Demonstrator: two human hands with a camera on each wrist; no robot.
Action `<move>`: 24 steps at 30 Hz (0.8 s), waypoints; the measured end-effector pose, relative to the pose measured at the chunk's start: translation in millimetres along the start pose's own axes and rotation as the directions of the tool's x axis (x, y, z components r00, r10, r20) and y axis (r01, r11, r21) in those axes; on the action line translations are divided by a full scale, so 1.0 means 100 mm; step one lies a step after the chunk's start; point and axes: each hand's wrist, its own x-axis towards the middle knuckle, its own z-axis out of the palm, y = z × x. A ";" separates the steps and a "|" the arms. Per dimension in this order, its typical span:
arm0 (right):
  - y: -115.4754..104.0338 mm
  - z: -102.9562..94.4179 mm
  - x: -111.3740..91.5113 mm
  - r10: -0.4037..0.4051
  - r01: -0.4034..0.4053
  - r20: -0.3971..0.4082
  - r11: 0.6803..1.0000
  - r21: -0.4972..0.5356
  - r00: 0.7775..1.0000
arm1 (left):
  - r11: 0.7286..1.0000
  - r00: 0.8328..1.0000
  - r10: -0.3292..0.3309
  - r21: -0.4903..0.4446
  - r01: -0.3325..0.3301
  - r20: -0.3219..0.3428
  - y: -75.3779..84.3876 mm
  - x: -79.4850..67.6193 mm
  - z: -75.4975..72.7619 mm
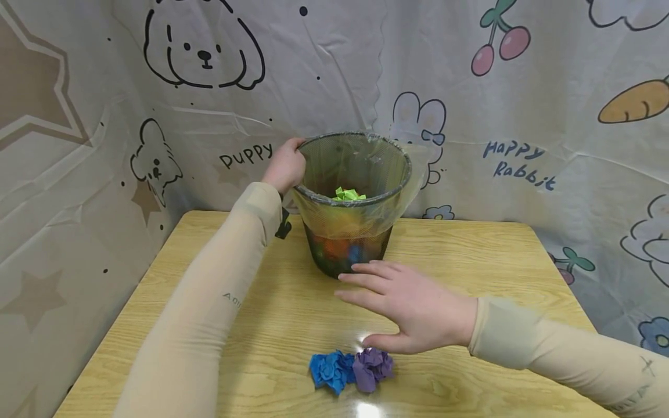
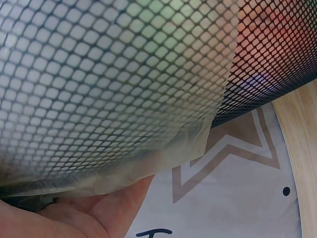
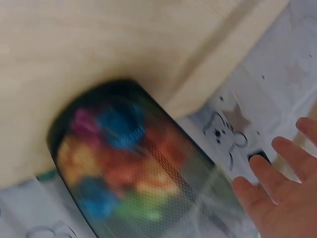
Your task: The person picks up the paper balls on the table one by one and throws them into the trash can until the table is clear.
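A black mesh wastebasket (image 1: pixel 388 196), lined with a clear plastic bag (image 1: pixel 407 200), stands tilted at the back of the table. My left hand (image 1: pixel 286 167) grips its rim on the left side, and in the left wrist view fingers (image 2: pixel 126 201) hold the bag's folded edge. Inside lie several crumpled paper balls, with a lime green one (image 1: pixel 347 194) on top. My right hand (image 1: pixel 413 307) hovers in front of the basket, fingers spread, holding nothing. Just below it on the table are a blue crumpled paper ball (image 1: pixel 331 371) and a purple one (image 1: pixel 373 371), touching each other.
The wooden table (image 1: pixel 272 348) has its far edge just behind the basket. A printed curtain (image 1: pixel 334 69) hangs close behind and around the table. Some small black thing (image 1: pixel 284 225) shows by my left wrist.
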 end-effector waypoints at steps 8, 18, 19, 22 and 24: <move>-0.10 0.46 -0.19 -0.121 0.102 0.118 0.983 0.155 0.986 | 1.000 1.000 -0.002 0.014 0.002 0.000 -0.01 0.02 0.00; -0.21 0.91 -0.40 -0.167 0.137 0.195 0.977 0.161 0.966 | 1.000 1.000 -0.001 -0.003 0.001 -0.004 0.01 -0.01 0.00; -0.22 0.94 -0.41 -0.162 0.133 0.197 0.979 0.155 0.967 | 1.000 1.000 -0.002 -0.003 0.002 -0.004 0.01 -0.02 0.00; -0.24 1.02 -0.45 -0.155 0.132 0.194 0.983 0.125 0.969 | 1.000 1.000 -0.007 -0.011 0.007 -0.001 0.03 -0.04 0.00; -0.24 1.06 -0.47 -0.150 0.131 0.183 0.985 0.116 0.972 | 1.000 1.000 -0.015 -0.017 0.015 0.001 0.03 -0.04 0.00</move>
